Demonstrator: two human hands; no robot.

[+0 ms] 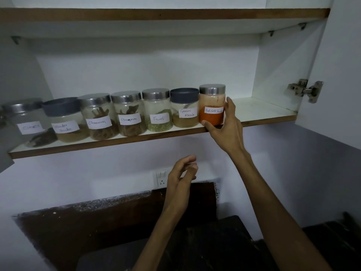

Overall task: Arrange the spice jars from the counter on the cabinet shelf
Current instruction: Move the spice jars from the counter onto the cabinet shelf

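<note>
Several labelled glass spice jars stand in a row along the front of the cabinet shelf. From the right: red chilli powder jar with a steel lid, garam masala jar with a dark lid, fennel jar, two cinnamon jars, then two more at the left. My right hand grips the red chilli powder jar at its right side and base, at the shelf's front edge. My left hand hovers below the shelf, fingers loosely curled, holding nothing.
An upper shelf runs overhead. The open cabinet door with a metal hinge is at the right. A wall socket sits below the shelf. The dark counter lies beneath my arms. Bare shelf extends right of the chilli jar.
</note>
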